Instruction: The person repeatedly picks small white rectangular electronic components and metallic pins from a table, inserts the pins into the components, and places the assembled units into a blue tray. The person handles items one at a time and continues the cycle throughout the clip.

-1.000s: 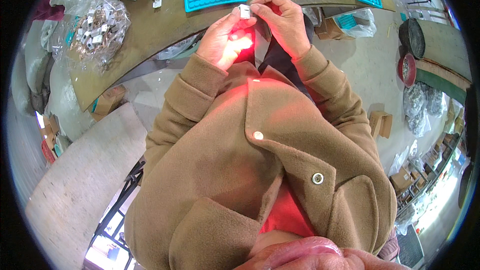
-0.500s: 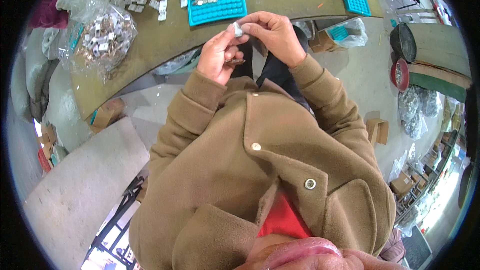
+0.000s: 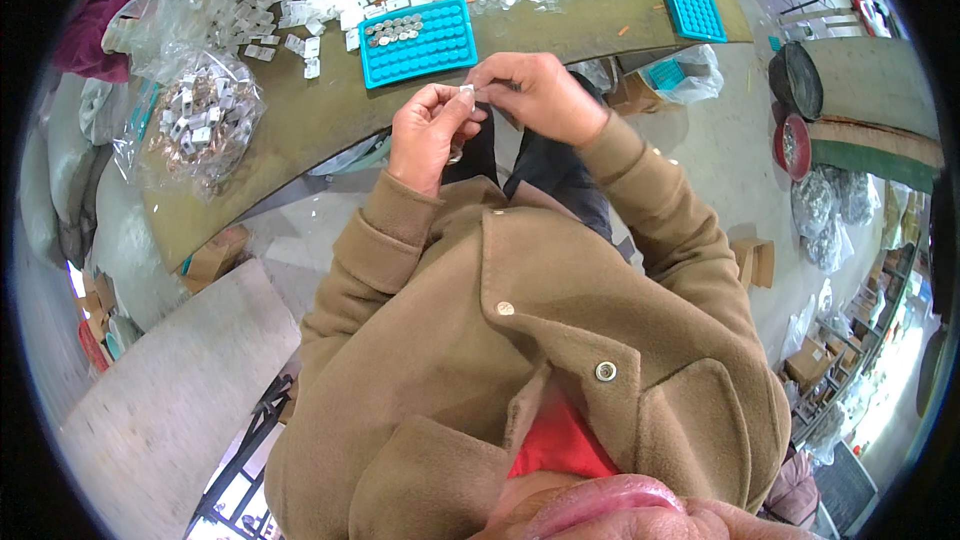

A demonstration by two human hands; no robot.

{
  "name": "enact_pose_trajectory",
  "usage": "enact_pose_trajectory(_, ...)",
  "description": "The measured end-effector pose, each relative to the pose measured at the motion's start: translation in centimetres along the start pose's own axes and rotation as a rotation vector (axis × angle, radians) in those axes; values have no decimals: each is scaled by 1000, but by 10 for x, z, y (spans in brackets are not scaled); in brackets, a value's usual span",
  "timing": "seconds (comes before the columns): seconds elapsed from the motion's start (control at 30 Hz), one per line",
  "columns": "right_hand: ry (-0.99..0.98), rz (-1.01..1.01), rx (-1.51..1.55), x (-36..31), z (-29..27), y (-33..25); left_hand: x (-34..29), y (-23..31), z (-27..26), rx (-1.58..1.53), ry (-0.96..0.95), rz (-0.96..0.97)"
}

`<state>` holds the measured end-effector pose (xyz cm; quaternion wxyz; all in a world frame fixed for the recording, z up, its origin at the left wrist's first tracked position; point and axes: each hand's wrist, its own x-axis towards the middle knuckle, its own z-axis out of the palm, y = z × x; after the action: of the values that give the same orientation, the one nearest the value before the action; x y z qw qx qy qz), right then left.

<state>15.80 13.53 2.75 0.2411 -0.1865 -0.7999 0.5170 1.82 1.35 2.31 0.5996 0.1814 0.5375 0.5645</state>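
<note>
White small packet (image 3: 467, 91), pinched by both hands' fingers (image 3: 452, 100)

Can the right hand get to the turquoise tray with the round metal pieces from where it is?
Probably yes. The right hand is just below the turquoise tray, with bare bench between them. But it shares a small white piece with the left hand, so it isn't free.

Viewpoint: we look steeply down from the head, close over our coat (image 3: 560, 340).
Facing: the table edge (image 3: 300, 155) ahead.
Views: only one.
</note>
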Motion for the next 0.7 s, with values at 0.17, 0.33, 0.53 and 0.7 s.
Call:
enact_pose_trajectory(0.17,310,307,-29,24,-46,26,6,11,1,-199,-114,-54)
enact_pose_trajectory(0.33,560,198,-780,58,-57,52,15,13,5,-273,-162,-97)
enact_pose_trajectory(0.53,586,240,-821,63,-60,63,24,13,4,-266,-119,-153)
enact_pose_trajectory(0.7,719,192,-557,55,-70,60,28,23,2,-368,-179,-231)
